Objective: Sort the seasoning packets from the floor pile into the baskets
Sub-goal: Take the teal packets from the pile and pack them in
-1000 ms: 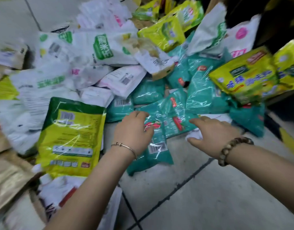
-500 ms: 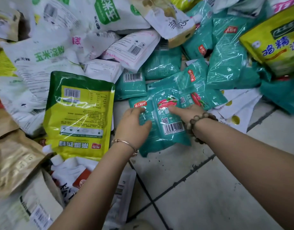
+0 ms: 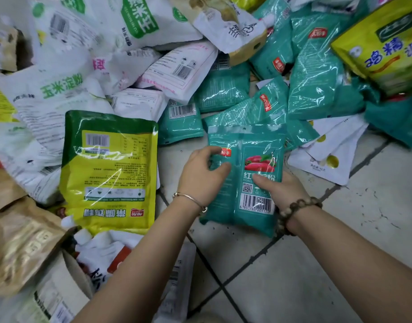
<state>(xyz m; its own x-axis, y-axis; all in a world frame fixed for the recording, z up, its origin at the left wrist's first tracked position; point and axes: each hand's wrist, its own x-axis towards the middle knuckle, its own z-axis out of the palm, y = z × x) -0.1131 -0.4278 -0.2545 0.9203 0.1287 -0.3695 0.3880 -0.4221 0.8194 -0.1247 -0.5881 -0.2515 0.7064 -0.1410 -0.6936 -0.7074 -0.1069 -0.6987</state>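
The left hand (image 3: 203,177) and right hand (image 3: 280,191) each clasp their grip round a side of the stacked teal starch packets (image 3: 258,157), likely squaring matching ones together for one basket.

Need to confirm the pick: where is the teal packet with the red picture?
Head view, right of centre: the right hand grips the teal packet, overlapping a second teal packet in the left hand, right of the yellow-green pouch.
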